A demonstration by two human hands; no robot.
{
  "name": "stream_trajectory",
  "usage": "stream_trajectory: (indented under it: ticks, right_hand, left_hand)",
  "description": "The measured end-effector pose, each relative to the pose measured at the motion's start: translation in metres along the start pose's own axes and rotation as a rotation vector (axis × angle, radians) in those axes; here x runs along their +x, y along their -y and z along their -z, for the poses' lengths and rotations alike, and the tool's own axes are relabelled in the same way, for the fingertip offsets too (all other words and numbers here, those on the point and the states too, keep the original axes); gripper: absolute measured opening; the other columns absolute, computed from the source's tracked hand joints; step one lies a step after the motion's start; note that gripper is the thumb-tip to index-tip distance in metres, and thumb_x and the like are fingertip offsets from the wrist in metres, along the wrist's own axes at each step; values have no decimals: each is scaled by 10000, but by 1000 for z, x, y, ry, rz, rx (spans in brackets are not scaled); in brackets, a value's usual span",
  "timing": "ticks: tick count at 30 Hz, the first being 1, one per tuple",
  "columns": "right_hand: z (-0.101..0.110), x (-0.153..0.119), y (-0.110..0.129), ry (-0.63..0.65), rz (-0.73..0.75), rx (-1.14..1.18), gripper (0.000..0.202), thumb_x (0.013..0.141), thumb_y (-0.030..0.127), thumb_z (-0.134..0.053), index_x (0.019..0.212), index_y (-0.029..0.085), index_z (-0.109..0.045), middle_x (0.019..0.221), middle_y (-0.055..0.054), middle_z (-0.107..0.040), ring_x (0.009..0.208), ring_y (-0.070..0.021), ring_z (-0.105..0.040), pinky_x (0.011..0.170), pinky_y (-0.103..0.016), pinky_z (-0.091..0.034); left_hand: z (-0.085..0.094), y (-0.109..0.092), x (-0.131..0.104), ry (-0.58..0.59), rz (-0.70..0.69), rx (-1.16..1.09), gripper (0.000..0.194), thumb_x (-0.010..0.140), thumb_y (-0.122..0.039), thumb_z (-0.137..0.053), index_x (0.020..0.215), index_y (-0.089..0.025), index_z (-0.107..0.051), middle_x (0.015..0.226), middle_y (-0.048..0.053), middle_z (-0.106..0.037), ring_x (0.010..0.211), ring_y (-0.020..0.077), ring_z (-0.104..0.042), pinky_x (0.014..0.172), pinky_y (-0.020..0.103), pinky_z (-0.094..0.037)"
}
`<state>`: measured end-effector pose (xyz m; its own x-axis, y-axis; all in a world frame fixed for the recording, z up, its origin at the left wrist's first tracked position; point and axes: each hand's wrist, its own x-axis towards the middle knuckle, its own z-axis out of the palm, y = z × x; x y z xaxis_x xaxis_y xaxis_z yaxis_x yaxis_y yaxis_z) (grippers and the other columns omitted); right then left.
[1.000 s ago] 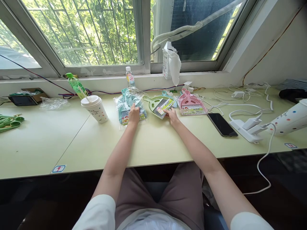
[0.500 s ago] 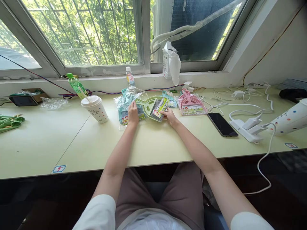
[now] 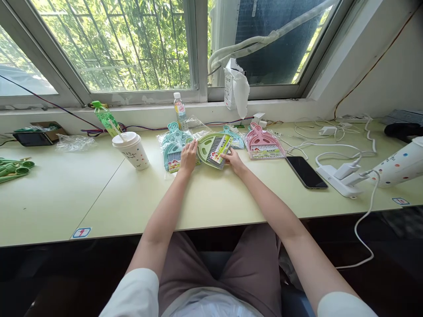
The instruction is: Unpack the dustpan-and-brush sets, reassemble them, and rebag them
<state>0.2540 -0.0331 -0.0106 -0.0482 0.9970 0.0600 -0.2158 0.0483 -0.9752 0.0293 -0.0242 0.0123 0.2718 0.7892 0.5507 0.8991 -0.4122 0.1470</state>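
Note:
A green dustpan and brush set [image 3: 209, 147] with a yellow-green label is held tilted above the table, its handle end toward the left. My right hand [image 3: 234, 160] grips its right edge by the bristles. At the handle end, my left hand [image 3: 189, 156] has its fingers closed around the handle. Blue sets in clear plastic [image 3: 172, 147] lie just behind and left of my left hand. Another blue set [image 3: 234, 137] is partly hidden behind the green one. A pink set [image 3: 264, 143] lies to the right.
A lidded paper cup [image 3: 131, 150] stands left, near a green bottle [image 3: 106, 118]. A clear bottle [image 3: 180, 111] is by the window. Right are a phone [image 3: 306, 171], a power strip [image 3: 340, 179] and cables. Green pieces [image 3: 15, 169] lie far left.
My left hand has shifted slightly right along the handle of the green set, now covering more of it. My right hand and the set have hardly moved.

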Motion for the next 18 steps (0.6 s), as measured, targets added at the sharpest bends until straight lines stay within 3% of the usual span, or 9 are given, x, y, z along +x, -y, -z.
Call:
stream_trajectory:
  ticks: [4, 10, 18]
  right_hand:
    - [-4, -2, -1, 59, 1, -30, 627, 656, 307, -817, 1210, 233, -532, 1012, -52, -764, 831, -221, -739, 731, -365, -635]
    - [-3, -2, 3, -34, 20, 5, 596, 667, 310, -823, 1189, 227, -547, 1058, -72, -758, 911, -233, -740, 801, -392, -635]
    - [-5, -5, 7, -29, 41, 46, 657, 627, 335, -852, 1199, 264, -537, 1015, -45, -757, 944, -239, -736, 812, -401, -634]
  left_hand:
    - [-2, 1, 0, -1, -61, -28, 699, 827, 48, -273, 1489, -104, -435, 1519, 141, -480, 1371, 296, -453, 1111, 472, -420]
    - [-4, -9, 2, 18, -228, -125, 701, 810, 54, -276, 1460, -113, -475, 1525, 115, -479, 1368, 250, -461, 1149, 424, -402]
    - [-9, -27, 2, -31, -175, -353, 643, 845, 9, -300, 1427, -157, -514, 1506, 108, -498, 1383, 235, -439, 1177, 445, -368]
